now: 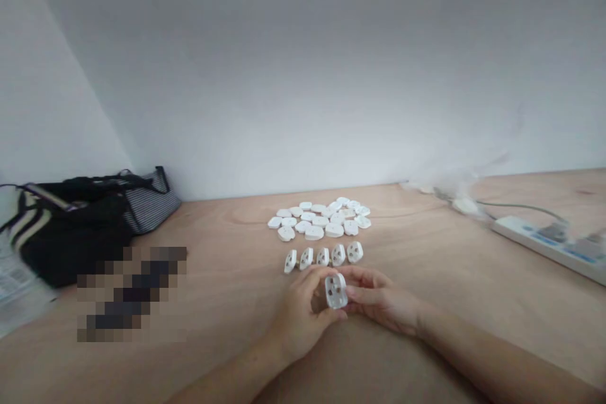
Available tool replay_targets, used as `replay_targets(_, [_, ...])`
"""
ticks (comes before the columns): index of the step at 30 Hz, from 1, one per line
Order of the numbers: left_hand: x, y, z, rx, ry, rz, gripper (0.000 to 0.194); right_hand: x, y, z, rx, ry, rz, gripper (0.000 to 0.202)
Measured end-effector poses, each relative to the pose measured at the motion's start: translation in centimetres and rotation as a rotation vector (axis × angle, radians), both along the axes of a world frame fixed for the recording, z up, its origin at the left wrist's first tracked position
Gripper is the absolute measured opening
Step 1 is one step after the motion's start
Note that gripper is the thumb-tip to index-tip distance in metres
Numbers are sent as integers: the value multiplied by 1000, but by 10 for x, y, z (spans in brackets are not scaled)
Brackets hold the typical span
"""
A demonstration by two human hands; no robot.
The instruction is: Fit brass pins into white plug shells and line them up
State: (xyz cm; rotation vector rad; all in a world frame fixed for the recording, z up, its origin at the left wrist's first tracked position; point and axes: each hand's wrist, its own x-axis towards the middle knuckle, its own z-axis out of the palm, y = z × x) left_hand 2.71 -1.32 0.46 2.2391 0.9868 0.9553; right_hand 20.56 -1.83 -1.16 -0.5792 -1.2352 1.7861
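Note:
Both hands hold one white plug housing (336, 298) just above the table, its face with brownish slots turned toward me. The fingers and thumb of my left hand (299, 312) close around its top and bottom on the left. My right hand (383, 303) grips it by the right edge, the thumb against its side and the other fingers partly hidden behind. Just beyond stands a row of several similar plug housings (338, 255), slotted faces toward me. Farther back lies a loose group of white plug covers (314, 233), mostly flat.
On the left are a black bag (71, 233) with pale stripes, a striped pouch (146, 205) and a pixelated dark object (137, 293). A white power strip (534, 237) with plugs in it lies at right, near a clear plastic bag (454, 186). A wall rises behind the wooden table (227, 265).

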Motion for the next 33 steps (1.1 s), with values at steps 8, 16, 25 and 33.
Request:
replay_targets(8, [-1, 1, 7, 21, 41, -80, 51, -2, 1, -3, 61, -72, -109, 39])
replay_targets(16, [-14, 5, 4, -14, 25, -104, 40, -2, 3, -4, 108, -175, -202, 38])
replay_targets(25, [-18, 8, -8, -182, -126, -51, 41, 3, 3, -6, 288, -424, -395, 28])
replay_targets(33, [-24, 11, 1, -111, -138, 42, 36, 7, 4, -8, 318, -567, -475, 23])
